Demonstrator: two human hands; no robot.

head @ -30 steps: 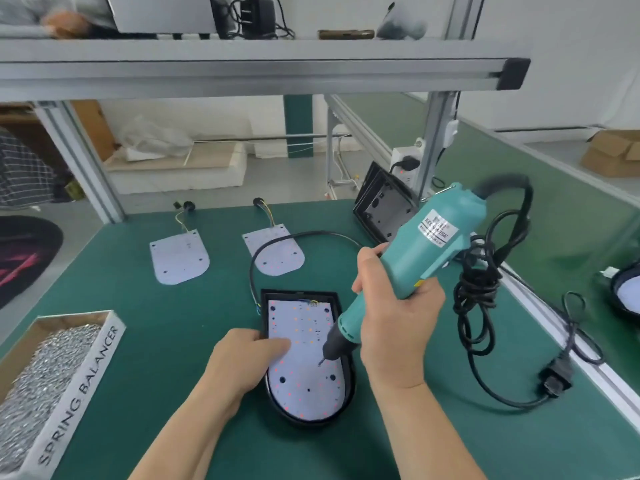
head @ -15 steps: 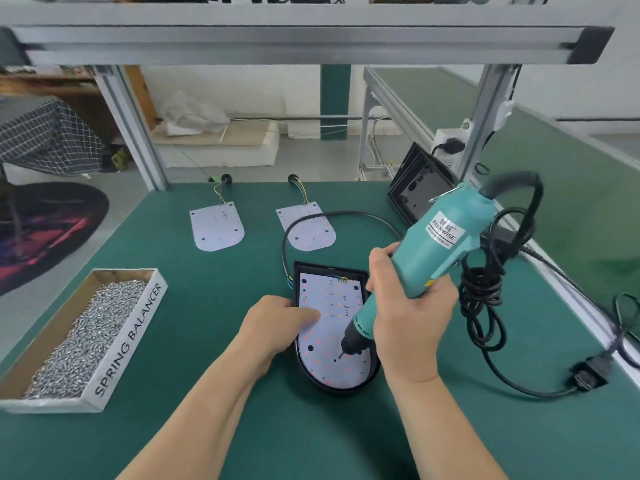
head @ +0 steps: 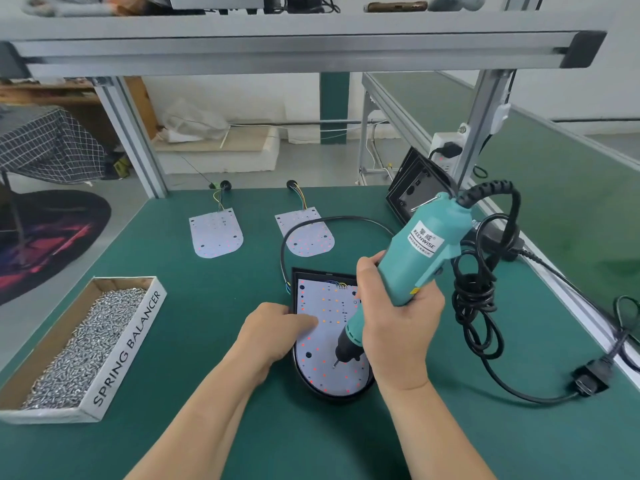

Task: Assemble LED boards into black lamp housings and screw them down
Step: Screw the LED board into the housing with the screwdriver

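Observation:
A black lamp housing (head: 334, 393) lies on the green bench with a white LED board (head: 320, 341) seated inside it. My left hand (head: 273, 334) rests on the board's left side, fingers pressing it down. My right hand (head: 398, 327) grips a teal electric screwdriver (head: 419, 258), tilted, its bit tip touching the board's lower middle. Two loose LED boards, one at the left (head: 215, 232) and one at the right (head: 304, 231), lie farther back with wires attached.
A cardboard box of screws (head: 86, 344) sits at the left. Empty black housings (head: 415, 188) lean against the post at the right. The screwdriver's coiled black cord (head: 474, 299) and plug (head: 588, 379) lie on the right. A metal shelf (head: 298, 39) spans overhead.
The screwdriver tip has moved down the board toward its lower middle. My left hand has stayed pressed on the board's left side. The camera has shifted.

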